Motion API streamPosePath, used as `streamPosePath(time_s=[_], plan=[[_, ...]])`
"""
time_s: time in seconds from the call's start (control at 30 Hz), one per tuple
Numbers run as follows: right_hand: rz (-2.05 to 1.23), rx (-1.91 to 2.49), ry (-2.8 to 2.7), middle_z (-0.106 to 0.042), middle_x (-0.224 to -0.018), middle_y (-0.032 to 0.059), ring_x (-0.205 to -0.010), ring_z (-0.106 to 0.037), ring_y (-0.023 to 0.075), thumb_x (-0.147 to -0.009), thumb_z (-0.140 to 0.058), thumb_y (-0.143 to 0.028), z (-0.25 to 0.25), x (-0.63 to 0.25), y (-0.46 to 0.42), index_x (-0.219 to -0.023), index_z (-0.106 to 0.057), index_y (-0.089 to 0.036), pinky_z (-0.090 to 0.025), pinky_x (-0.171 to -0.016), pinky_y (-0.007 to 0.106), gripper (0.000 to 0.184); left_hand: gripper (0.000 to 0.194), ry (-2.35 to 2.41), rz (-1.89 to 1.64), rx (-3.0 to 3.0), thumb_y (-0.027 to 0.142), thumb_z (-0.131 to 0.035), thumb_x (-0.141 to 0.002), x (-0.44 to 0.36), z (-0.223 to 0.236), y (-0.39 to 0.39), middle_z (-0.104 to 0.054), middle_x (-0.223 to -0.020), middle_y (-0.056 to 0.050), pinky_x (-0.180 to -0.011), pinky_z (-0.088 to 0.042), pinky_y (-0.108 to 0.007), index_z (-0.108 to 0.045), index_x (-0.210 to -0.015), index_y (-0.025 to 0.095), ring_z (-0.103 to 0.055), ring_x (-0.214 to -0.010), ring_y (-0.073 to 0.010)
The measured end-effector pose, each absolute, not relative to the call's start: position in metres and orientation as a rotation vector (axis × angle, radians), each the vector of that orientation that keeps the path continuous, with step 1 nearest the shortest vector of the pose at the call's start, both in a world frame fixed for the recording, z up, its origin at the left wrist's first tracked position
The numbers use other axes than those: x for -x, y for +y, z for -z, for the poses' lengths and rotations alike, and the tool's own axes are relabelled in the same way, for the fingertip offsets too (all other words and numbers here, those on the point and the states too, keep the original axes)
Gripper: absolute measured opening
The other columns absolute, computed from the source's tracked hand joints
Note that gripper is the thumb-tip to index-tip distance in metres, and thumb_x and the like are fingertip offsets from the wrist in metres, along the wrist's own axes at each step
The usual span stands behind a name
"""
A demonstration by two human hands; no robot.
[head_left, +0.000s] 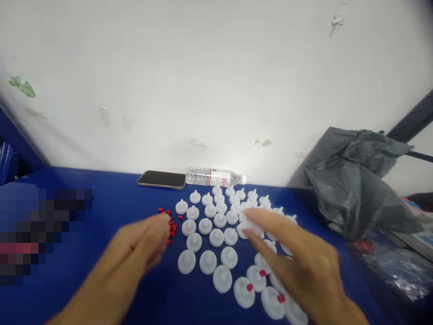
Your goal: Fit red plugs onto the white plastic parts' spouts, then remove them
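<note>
Small red caps (173, 229) lie in a loose pile, with my left hand (149, 239) over their near left side. Its fingers are drawn together, and what is between them is hidden. My right hand (297, 257) is above the rows of white round plastic pieces with short spouts (216, 237). Its thumb and index finger close on the edges of one blurred white spouted piece (254, 227). Nearer the front, several white pieces carry a red cap on the spout, such as the capped piece (244, 292).
A phone (161, 179) and a water bottle (214, 177) lie against the white wall (216, 90) at the back of the blue table (101, 194). A grey plastic bag (352, 180) stands on the right, with a clear plastic bag (399, 266) nearer me.
</note>
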State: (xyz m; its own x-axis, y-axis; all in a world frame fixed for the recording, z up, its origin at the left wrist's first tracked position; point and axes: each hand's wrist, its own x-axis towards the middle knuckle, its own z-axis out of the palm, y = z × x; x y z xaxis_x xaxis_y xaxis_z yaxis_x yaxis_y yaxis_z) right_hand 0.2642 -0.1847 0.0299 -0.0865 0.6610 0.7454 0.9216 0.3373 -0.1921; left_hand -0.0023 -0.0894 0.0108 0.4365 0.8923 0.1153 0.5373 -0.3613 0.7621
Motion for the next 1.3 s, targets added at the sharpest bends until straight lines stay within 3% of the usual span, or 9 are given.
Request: streamPosePath(time_s=[0.1,0.17,0.27,0.4,0.57,0.8,0.93,1.07,1.3], plan=[[0.284,1.568,-1.714,-0.083,-0.12,-0.0014,-0.11,-0.08,0.0261,-0.098,-0.068,-0.026,-0.045,-0.284,-0.182,-0.112,-0.075,-0.037,-0.068,-0.1,0.039,0.019,0.05,1.338,-0.968,-2.11,0.061,-0.027,-0.107,0.015,-0.021,-0.061,-0.037,-0.065,0.004,-0.054,-0.035,-0.034,-0.033,-0.071,0.028,-0.038,-0.058,-0.0188],[0.22,1.566,-1.748,-0.082,-0.117,0.0,-0.11,-0.08,0.0249,-0.099,-0.066,-0.027,-0.05,-0.29,-0.182,-0.106,-0.074,-0.034,-0.069,-0.096,0.039,0.013,0.044,1.431,-0.865,-2.326,0.052,-0.03,-0.108,0.019,-0.024,-0.046,-0.042,-0.065,0.004,-0.06,-0.035,-0.037,-0.036,-0.072,0.027,-0.043,-0.06,-0.0199],[0.151,1.593,-1.823,-0.079,-0.112,0.0015,-0.105,-0.078,0.0229,-0.098,-0.066,-0.029,-0.051,-0.293,-0.18,-0.1,-0.072,-0.031,-0.069,-0.088,0.037,0.006,0.035,1.512,-0.683,-2.562,0.042,-0.03,-0.105,0.018,-0.019,-0.034,-0.061,-0.08,-0.002,-0.07,-0.04,-0.042,-0.049,-0.08,0.027,-0.058,-0.078,-0.0265],[0.016,1.747,-1.959,-0.079,-0.095,-0.0003,-0.086,-0.076,0.021,-0.097,-0.065,-0.03,-0.049,-0.298,-0.178,-0.09,-0.072,-0.029,-0.064,-0.085,0.04,0.01,0.038,1.556,-0.472,-2.645,0.035,-0.023,-0.106,0.018,-0.007,-0.029,-0.069,-0.099,-0.01,-0.071,-0.043,-0.044,-0.056,-0.089,0.027,-0.063,-0.098,-0.0316],[-0.2,1.771,-2.085,-0.079,-0.083,-0.0047,-0.083,-0.073,0.0214,-0.095,-0.069,-0.034,-0.044,-0.302,-0.174,-0.083,-0.075,-0.031,-0.057,-0.094,0.046,0.013,0.032,1.566,-0.461,-2.71,0.03,-0.026,-0.104,0.022,0.001,-0.026,-0.07,-0.113,-0.011,-0.069,-0.045,-0.043,-0.058,-0.106,0.026,-0.066,-0.105,-0.0316],[-0.24,1.841,-1.969,-0.082,-0.094,-0.0014,-0.094,-0.074,0.0289,-0.091,-0.072,-0.056,-0.048,-0.321,-0.186,-0.099,-0.08,-0.039,-0.059,-0.093,0.05,0.021,0.029,1.575,-0.439,-2.718,0.018,-0.032,-0.104,0.018,-0.006,-0.034,-0.072,-0.11,-0.009,-0.066,-0.043,-0.038,-0.06,-0.109,0.023,-0.066,-0.101,-0.0286],[-0.356,1.855,-2.016,-0.081,-0.098,-0.0022,-0.096,-0.076,0.0285,-0.087,-0.079,-0.053,-0.035,-0.343,-0.194,-0.099,-0.08,-0.044,-0.062,-0.093,0.047,0.015,0.028,1.547,-0.436,-2.707,0.021,-0.035,-0.1,0.019,-0.004,-0.034,-0.072,-0.108,-0.009,-0.066,-0.047,-0.039,-0.061,-0.111,0.023,-0.068,-0.098,-0.0297],[-0.484,1.822,-2.118,-0.078,-0.095,-0.0041,-0.091,-0.076,0.0233,-0.092,-0.075,-0.045,-0.029,-0.349,-0.191,-0.092,-0.076,-0.041,-0.063,-0.086,0.038,0.004,0.028,1.54,-0.447,-2.707,0.022,-0.035,-0.1,0.019,-0.002,-0.033,-0.073,-0.104,-0.009,-0.067,-0.048,-0.041,-0.061,-0.109,0.024,-0.069,-0.096,-0.0308],[-0.304,1.676,-1.847,-0.082,-0.12,-0.0013,-0.107,-0.08,0.0234,-0.102,-0.058,-0.046,-0.056,-0.318,-0.188,-0.094,-0.064,-0.036,-0.067,-0.089,0.033,0.014,0.034,1.552,-0.653,-2.711,0.023,-0.03,-0.104,0.026,-0.004,-0.031,-0.072,-0.097,-0.009,-0.068,-0.048,-0.043,-0.061,-0.117,0.024,-0.071,-0.09,-0.0319]])
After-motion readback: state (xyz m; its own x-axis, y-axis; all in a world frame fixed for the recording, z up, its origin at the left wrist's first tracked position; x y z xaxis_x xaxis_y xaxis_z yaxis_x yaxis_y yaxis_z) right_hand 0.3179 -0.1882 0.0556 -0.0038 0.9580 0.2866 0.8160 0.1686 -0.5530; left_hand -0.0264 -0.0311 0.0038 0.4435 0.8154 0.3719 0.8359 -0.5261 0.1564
